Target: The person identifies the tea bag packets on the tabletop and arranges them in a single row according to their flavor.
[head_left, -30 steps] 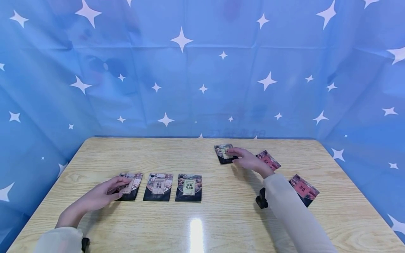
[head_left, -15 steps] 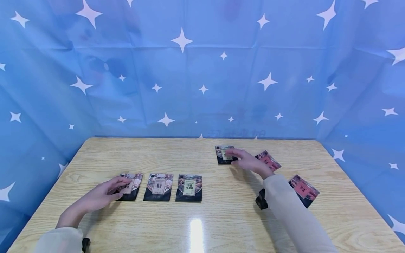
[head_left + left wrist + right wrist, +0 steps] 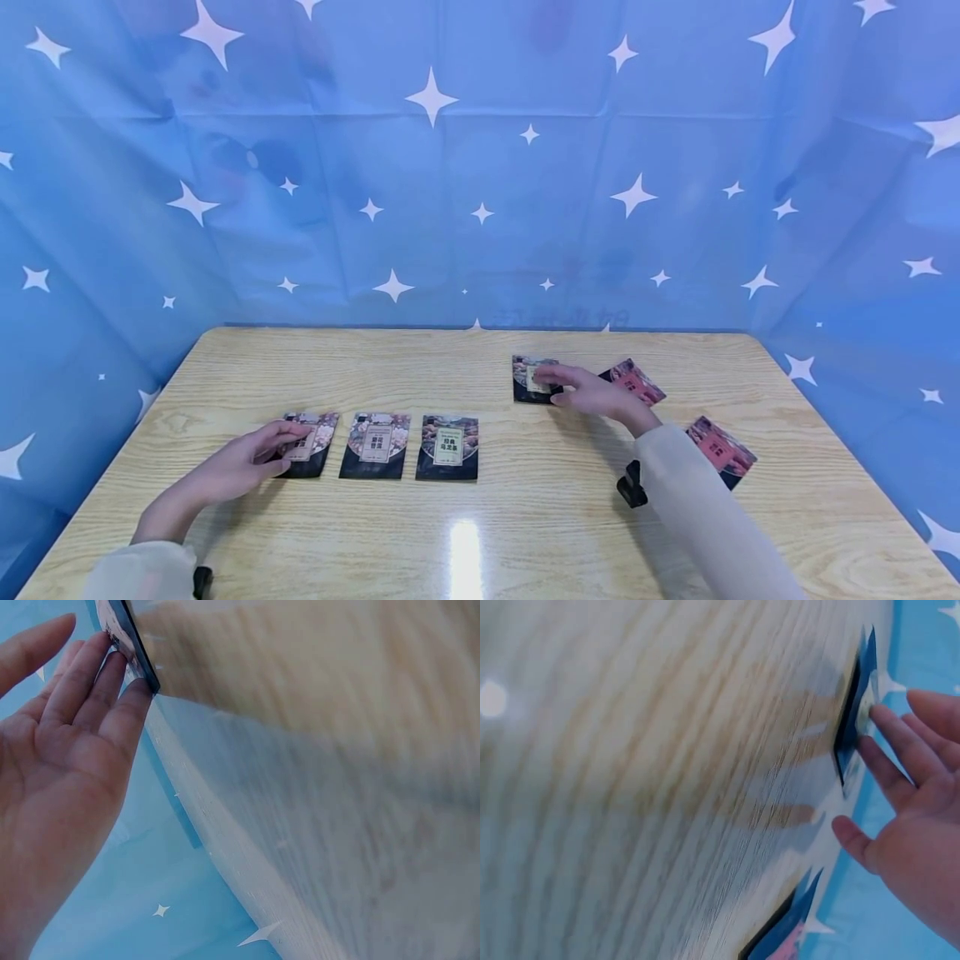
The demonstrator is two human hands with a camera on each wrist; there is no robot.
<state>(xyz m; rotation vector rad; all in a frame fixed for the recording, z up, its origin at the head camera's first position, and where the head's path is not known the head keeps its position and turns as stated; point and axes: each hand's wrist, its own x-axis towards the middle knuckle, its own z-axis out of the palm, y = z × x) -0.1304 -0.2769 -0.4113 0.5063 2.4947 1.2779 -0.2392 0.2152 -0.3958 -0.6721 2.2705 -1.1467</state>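
Note:
My left hand [image 3: 243,460] rests its fingertips on a flat tea packet [image 3: 320,440] with a pink floral print, the leftmost in a row. In the left wrist view those fingers lie fairly straight against the packet [image 3: 138,645]. Farther back on the table, my right hand [image 3: 592,392] touches a dark tea packet with a pale green label [image 3: 523,390], fingers extended over its right part. The right wrist view shows fingertips against that packet's face [image 3: 864,705], with the little finger held apart from it. Both packets lie flat, each partly covered by a hand.
Beside the left packet lie a pink floral packet [image 3: 375,446] and a green-labelled packet [image 3: 447,447], evenly spaced. Two red-labelled packets, one behind the right wrist [image 3: 636,382] and one right of the sleeve [image 3: 722,450], lie askew. A blue starred curtain [image 3: 480,167] borders the wooden table [image 3: 360,542].
My right hand and the green-labelled packet under it have slid a little toward the table's front, and the packet has turned straighter. The left hand stays where it was.

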